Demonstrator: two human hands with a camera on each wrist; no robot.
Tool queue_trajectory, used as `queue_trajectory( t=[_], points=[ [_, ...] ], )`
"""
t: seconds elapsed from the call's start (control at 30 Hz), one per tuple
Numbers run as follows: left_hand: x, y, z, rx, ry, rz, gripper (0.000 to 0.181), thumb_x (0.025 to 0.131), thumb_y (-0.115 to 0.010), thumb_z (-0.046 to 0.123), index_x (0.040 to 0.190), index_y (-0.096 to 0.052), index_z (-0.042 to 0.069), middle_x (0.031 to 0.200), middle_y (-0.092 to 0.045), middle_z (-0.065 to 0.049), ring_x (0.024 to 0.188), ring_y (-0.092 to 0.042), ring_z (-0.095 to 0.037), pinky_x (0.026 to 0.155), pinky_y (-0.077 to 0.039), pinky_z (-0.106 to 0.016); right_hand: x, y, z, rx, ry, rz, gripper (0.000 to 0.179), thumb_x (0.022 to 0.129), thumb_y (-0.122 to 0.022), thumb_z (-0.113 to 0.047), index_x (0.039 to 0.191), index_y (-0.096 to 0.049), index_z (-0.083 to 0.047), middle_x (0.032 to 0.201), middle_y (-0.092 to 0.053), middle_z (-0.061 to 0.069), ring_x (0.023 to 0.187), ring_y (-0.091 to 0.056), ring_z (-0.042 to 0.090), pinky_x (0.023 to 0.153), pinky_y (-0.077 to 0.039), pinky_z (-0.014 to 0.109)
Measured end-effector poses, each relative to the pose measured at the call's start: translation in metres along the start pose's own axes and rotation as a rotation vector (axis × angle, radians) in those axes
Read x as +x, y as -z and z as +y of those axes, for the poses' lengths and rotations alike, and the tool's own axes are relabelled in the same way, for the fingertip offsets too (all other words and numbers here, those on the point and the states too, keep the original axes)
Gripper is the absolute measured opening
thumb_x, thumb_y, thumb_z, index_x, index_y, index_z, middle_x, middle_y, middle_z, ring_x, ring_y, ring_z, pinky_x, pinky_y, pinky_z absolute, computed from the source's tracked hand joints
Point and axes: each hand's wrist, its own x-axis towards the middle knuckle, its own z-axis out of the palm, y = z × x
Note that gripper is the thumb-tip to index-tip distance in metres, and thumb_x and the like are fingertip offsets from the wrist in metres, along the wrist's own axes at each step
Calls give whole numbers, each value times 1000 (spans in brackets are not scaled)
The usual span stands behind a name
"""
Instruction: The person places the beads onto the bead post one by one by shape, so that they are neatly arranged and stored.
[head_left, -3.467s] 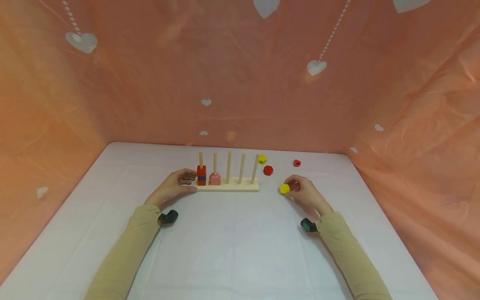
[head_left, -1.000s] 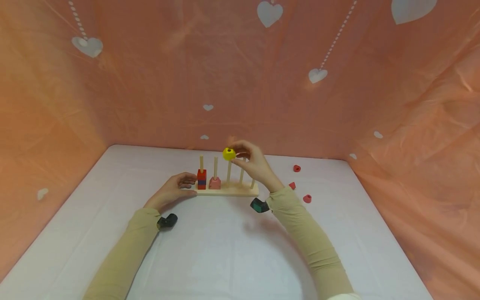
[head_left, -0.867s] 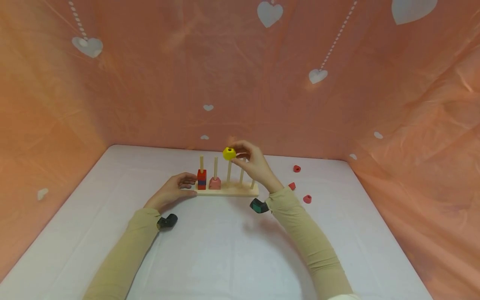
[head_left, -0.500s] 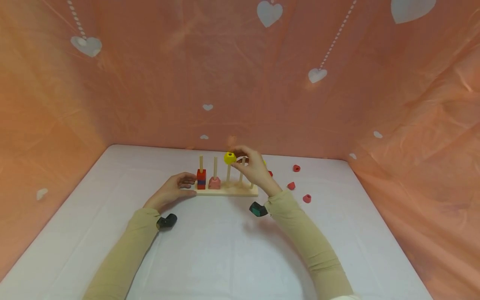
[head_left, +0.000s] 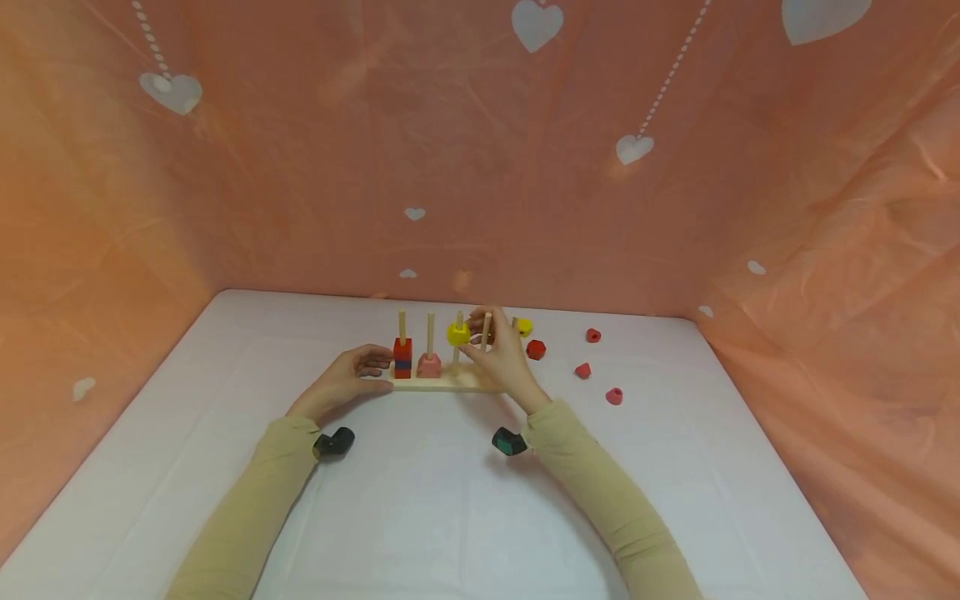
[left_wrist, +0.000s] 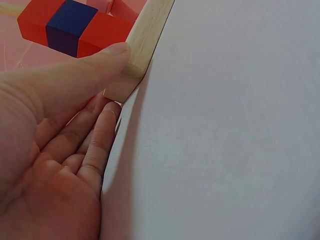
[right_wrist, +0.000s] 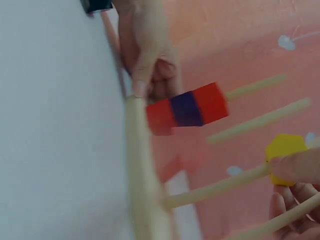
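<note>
A wooden peg stand (head_left: 442,386) with a row of upright pegs sits on the white table. My left hand (head_left: 348,375) holds its left end, the thumb against the front edge and fingers behind. Red, blue and red square blocks (head_left: 402,358) are stacked on the leftmost peg, beside a pink block (head_left: 429,367) at the foot of the second. Between thumb and fingertips my right hand (head_left: 504,358) pinches a yellow faceted block (head_left: 458,335), threaded partway down the third peg, whose tip pokes out above. That hand partly hides the stand's right end.
Behind the stand's right end lie another yellow block (head_left: 526,327) and a red faceted block (head_left: 536,349). Farther right are three small red pieces, including a red block (head_left: 615,396). An orange curtain (head_left: 480,167) with white hearts surrounds the table.
My right hand has carried the yellow block from the table's right side to the third peg's top, then lowered it onto the peg. The left hand stays at the stand's end.
</note>
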Motion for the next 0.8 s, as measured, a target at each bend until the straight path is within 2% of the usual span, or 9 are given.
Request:
queue_trajectory(
  t=[0.17,0.33,0.47,0.63,0.8],
  points=[
    [1,0,-1,7,-5,1,60,82,-77,15,132,-47,0,130,-53,-20,116,-51,-34,102,-40,-47,-8,-8,19,30,-118,-30,34,79,-72,8,109,-57,4,102,-63,16,95,-61,27,82,-53,33],
    [2,0,-1,5,1,9,59,81,-77,13,132,-48,2,130,-53,-18,115,-51,-33,102,-40,-46,-16,-13,26,49,-231,-59,30,81,-69,8,108,-58,3,102,-62,13,96,-59,26,86,-51,34],
    [3,-1,-2,12,-13,17,59,81,-77,13,131,-49,1,129,-53,-19,115,-52,-33,101,-40,-46,-21,-15,32,21,-271,-86,26,84,-66,6,108,-58,0,103,-62,11,96,-58,23,88,-50,35],
    [3,-2,-2,6,-1,21,60,80,-78,13,131,-49,2,130,-53,-19,115,-52,-33,101,-40,-46,-24,-16,36,-17,-269,-112,24,86,-64,5,109,-58,0,104,-62,10,97,-58,22,88,-50,34],
    [2,-2,-3,-3,6,16,61,81,-78,14,133,-48,2,131,-52,-19,116,-50,-33,102,-39,-47,-30,-12,35,-16,-277,-124,33,86,-62,5,118,-55,0,113,-62,11,106,-58,23,93,-48,35]
  ],
)
